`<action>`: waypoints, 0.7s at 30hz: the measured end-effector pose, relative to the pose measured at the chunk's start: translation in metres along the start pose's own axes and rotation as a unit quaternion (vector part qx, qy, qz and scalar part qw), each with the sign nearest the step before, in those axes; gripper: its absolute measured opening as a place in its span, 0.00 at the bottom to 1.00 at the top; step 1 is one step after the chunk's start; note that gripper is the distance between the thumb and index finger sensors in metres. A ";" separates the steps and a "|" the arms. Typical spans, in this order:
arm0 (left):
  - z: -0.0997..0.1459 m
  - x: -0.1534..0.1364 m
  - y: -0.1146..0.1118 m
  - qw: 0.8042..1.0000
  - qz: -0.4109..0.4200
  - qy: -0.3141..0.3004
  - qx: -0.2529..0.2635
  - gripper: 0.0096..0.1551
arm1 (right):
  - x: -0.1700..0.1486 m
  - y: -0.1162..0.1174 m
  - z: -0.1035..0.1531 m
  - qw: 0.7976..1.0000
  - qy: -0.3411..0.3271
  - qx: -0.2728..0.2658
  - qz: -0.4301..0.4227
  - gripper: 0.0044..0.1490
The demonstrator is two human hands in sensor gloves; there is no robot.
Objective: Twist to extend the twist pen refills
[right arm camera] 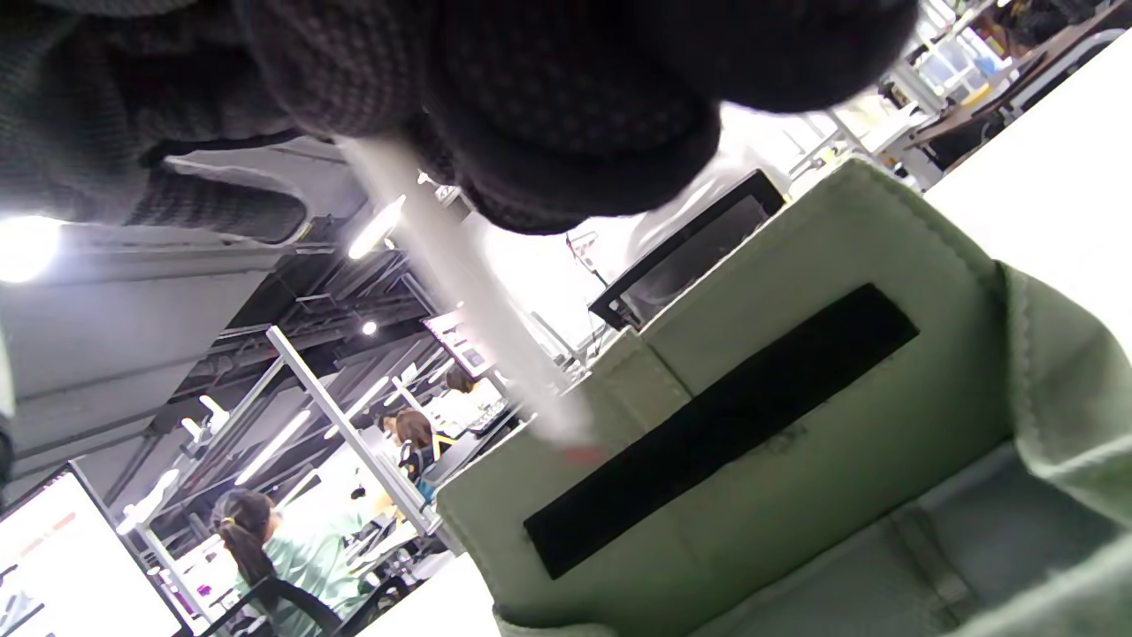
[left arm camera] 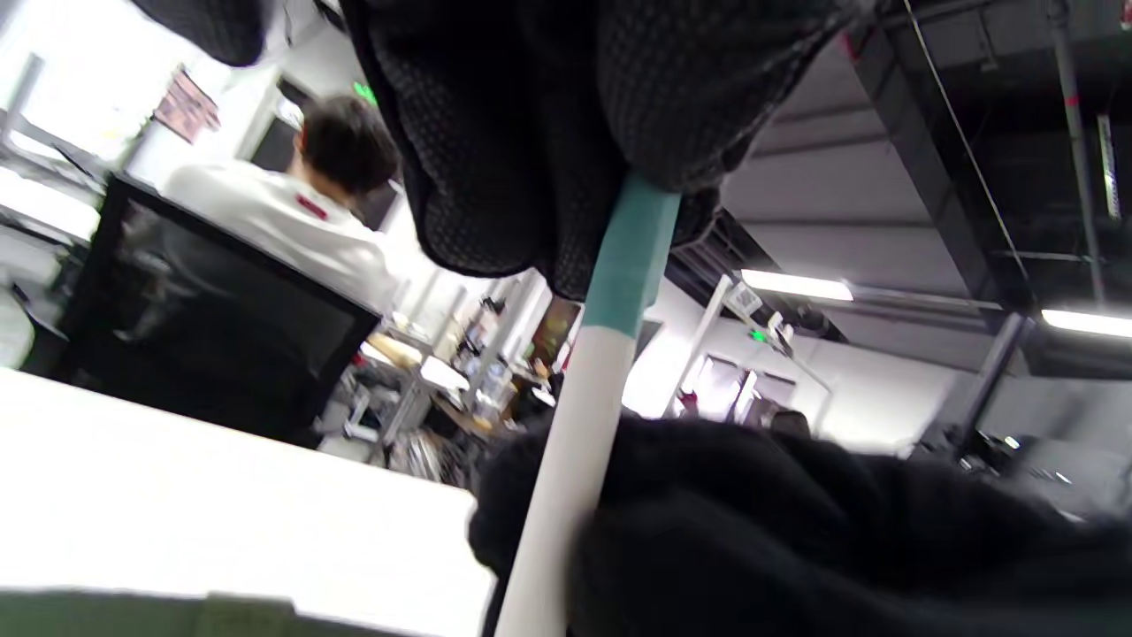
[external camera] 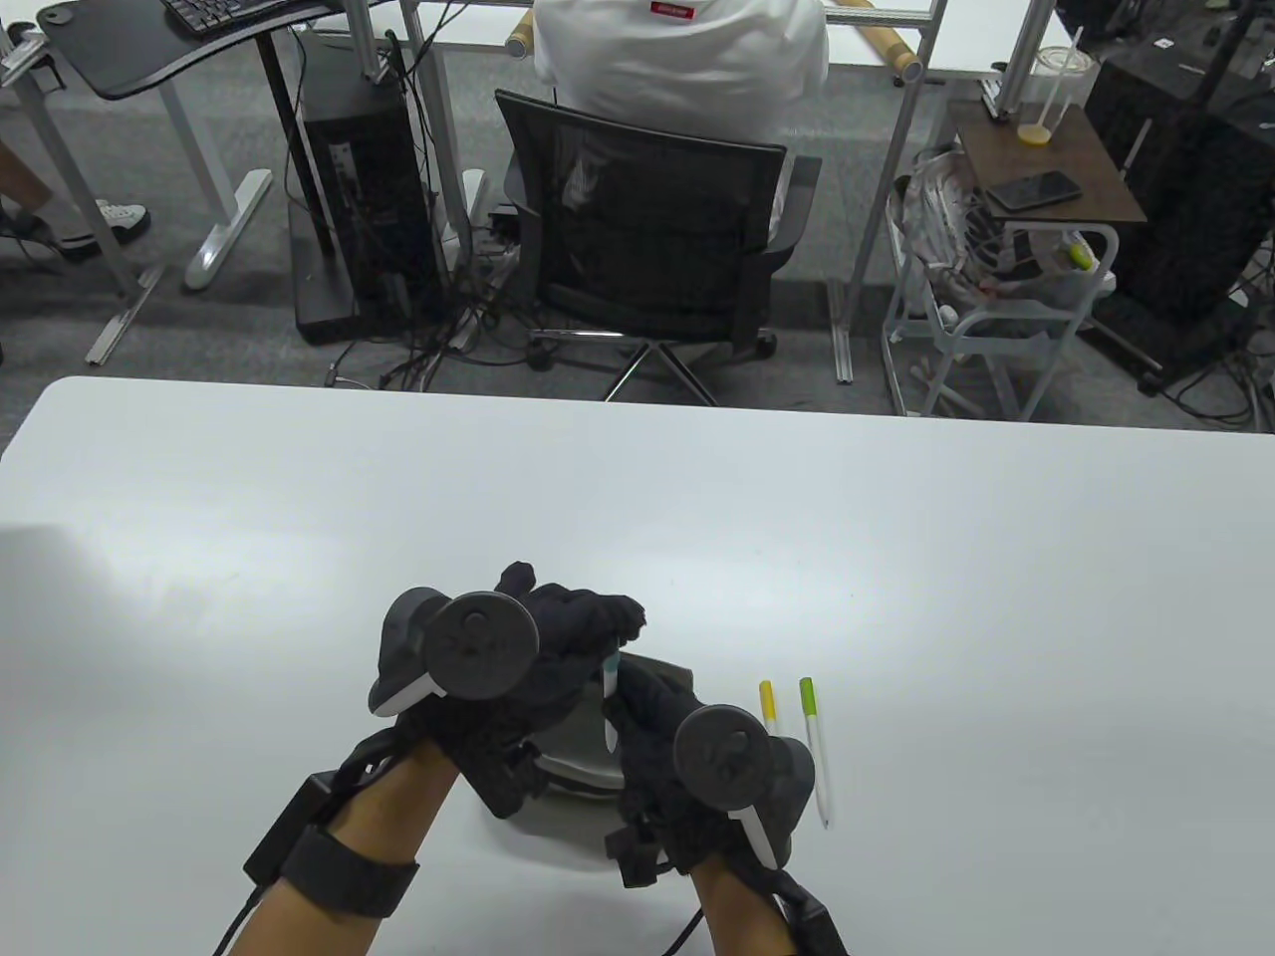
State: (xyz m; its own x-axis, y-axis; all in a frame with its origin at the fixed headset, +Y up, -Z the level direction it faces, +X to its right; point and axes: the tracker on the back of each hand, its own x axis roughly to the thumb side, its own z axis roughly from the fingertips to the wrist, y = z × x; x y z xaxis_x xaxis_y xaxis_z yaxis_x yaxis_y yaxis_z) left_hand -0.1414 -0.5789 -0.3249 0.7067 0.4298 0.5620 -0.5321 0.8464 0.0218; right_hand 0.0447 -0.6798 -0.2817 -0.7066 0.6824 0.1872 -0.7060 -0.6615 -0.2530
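Both gloved hands hold one twist pen above the white table. My left hand grips its teal top end. My right hand grips the white barrel lower down. In the right wrist view the blurred white barrel runs from my fingers toward the pouch. Two more pens lie on the table to the right of my right hand: one with a yellow top and one with a green top.
A grey-green fabric pouch with a black strip lies under my hands; it also shows in the table view. Beyond the table's far edge stand an office chair and desks.
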 end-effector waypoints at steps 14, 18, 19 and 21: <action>0.024 -0.128 0.012 0.932 -0.222 0.272 -0.089 0.24 | -0.007 0.004 -0.001 1.000 0.016 0.007 0.025 0.35; 0.032 -0.158 -0.014 0.903 -0.265 0.296 -0.161 0.24 | -0.007 0.004 -0.001 0.999 0.017 0.008 0.030 0.35; 0.034 -0.164 -0.022 0.896 -0.270 0.306 -0.177 0.24 | -0.007 0.004 -0.001 0.999 0.017 0.009 0.031 0.36; 0.036 -0.172 -0.035 0.888 -0.274 0.312 -0.200 0.24 | -0.008 0.003 -0.001 0.999 0.017 0.008 0.038 0.36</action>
State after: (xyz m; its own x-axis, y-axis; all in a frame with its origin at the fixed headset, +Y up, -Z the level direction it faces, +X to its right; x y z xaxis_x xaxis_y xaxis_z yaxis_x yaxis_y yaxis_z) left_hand -0.2608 -0.6940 -0.3924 0.9954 -0.0952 -0.0122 0.0904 0.9726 -0.2143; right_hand 0.0477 -0.6870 -0.2849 -0.7562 0.6401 0.1357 -0.6513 -0.7164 -0.2502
